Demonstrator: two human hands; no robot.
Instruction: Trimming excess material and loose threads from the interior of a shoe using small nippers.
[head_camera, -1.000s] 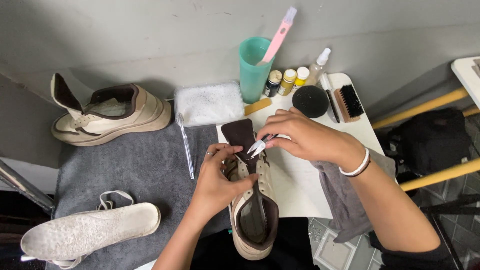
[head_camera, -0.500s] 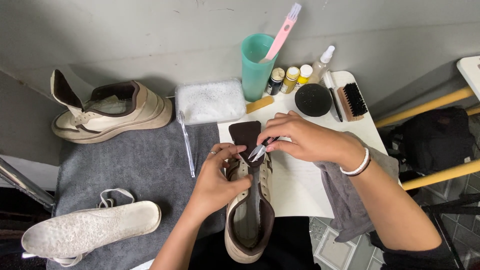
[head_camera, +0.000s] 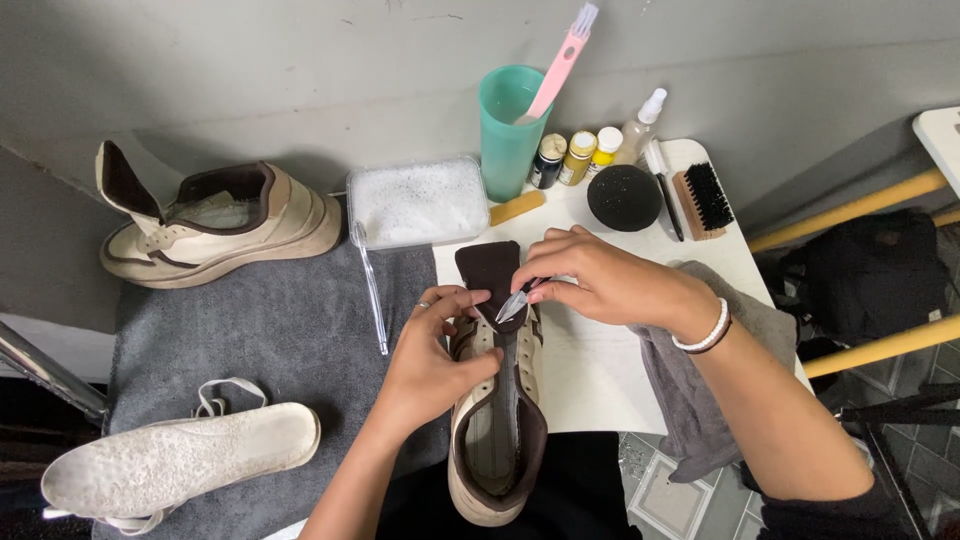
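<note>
Shoe (head_camera: 497, 440) swung toe-out to 12 o'clock; my left hand (head_camera: 430, 365) now pinches its tongue (head_camera: 492, 275), right hand (head_camera: 600, 280) grips a small blade (head_camera: 512, 305).

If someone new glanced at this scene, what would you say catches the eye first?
Most striking is the cream-and-brown sneaker at bottom centre, steadied by the left hand while the right hand works a small pointed tool at its dark tongue. Next comes the teal cup with a pink brush at the top, then the matching sneaker on the grey towel to the left.
</note>
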